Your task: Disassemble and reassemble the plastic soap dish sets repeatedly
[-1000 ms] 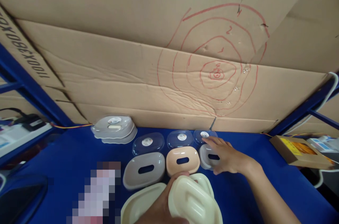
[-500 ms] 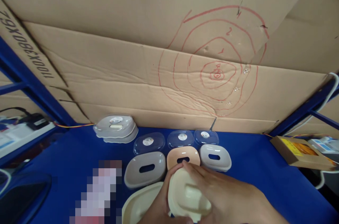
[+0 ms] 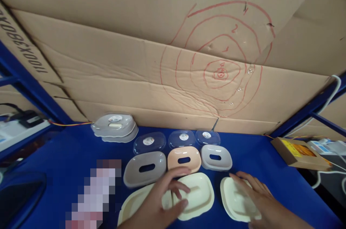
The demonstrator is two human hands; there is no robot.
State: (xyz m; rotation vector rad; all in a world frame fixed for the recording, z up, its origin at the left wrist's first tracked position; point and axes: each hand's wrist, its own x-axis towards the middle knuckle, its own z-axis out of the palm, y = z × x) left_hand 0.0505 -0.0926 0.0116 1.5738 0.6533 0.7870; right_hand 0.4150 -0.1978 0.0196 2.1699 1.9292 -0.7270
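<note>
My left hand (image 3: 164,200) is over the left part of a cream oval dish (image 3: 202,198) with a raised bar in its middle. Its thumb and fingers are spread apart, the fingertips over the dish. Under and behind that hand lies a larger cream dish (image 3: 132,203), partly hidden. To the right, my right hand (image 3: 254,193) spans a smaller cream dish (image 3: 232,200), gripping it across its far and near edges. Part of this dish is hidden by the hand.
Behind stand a grey dish (image 3: 135,175), a peach dish (image 3: 173,158) and a light grey dish (image 3: 229,160), each slotted. Clear lids (image 3: 159,142) lie behind them. A grey stack (image 3: 100,128) and a cardboard box (image 3: 286,153) sit either side. A cardboard wall (image 3: 121,77) closes the back.
Both hands were together around a cream dish. Now they are apart: one cream dish lies in the middle under my left hand, and another is at the right in my right hand.
</note>
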